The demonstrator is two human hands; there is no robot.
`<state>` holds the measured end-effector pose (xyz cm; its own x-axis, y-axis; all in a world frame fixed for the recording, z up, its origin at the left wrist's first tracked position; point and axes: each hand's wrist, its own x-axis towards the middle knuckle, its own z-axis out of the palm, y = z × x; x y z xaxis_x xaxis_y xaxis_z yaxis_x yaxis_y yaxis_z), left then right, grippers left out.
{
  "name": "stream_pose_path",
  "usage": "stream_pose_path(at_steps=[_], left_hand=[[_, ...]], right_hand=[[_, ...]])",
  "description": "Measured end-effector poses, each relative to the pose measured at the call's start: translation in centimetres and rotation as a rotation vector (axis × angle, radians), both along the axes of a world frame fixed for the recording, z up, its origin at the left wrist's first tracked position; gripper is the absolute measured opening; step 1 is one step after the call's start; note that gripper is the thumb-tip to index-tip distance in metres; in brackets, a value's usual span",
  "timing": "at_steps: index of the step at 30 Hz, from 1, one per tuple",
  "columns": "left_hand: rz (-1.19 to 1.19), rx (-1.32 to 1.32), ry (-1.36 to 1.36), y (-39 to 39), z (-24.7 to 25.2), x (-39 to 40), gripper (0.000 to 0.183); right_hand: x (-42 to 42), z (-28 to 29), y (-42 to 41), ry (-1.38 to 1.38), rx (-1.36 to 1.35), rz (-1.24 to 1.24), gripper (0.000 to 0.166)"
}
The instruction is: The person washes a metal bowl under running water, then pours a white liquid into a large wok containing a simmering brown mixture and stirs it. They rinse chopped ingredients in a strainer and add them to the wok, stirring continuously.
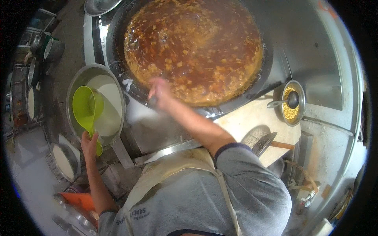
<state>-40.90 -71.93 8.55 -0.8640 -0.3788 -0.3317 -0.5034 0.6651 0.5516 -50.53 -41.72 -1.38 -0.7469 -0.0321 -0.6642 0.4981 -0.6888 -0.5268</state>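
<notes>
My left hand [89, 144] grips the handle of a lime-green plastic scoop [81, 109]. The scoop is over a large metal basin [70, 118], which holds a whitish liquid [110, 118]. Blurred by motion, my right hand [160, 92] is at the near rim of a huge wok [264, 67]. It is closed around a dark grip [153, 101]; the rest of that utensil cannot be made out. Brown, glossy soup [189, 50] with many small pale pieces fills the wok, and its surface looks swirled.
On the right stands a metal bowl [301, 103] of yellow kernels with a ladle [293, 99] in it. A round strainer-like tool [265, 144] leans near the pale board [230, 121]. Another basin of white liquid [62, 160] sits low left. A metal bowl [102, 6] is at the top left.
</notes>
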Motion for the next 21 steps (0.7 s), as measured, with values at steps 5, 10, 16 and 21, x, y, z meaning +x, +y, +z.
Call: stream_pose_path(at_steps=[5,10,16,21], left_hand=[[0.034,0.12,0.012,1.2,-0.4,0.0,0.046],[-0.008,0.011,0.039,1.7,-0.7,0.6,0.046],[-0.005,0.026,0.035,2.9,0.3,0.6,0.049],[-0.012,-0.041,0.018,2.8,0.4,0.8,0.049]], right_hand=[[-9.9,-2.8,13.9,0.076,-0.076,-0.055,0.021],[-3.9,-2.2,13.5,0.043,0.216,-0.167,0.016],[2.2,1.0,0.9,0.002,0.124,-0.046,0.017],[-5.2,0.3,5.6,0.051,0.226,0.302,0.027]])
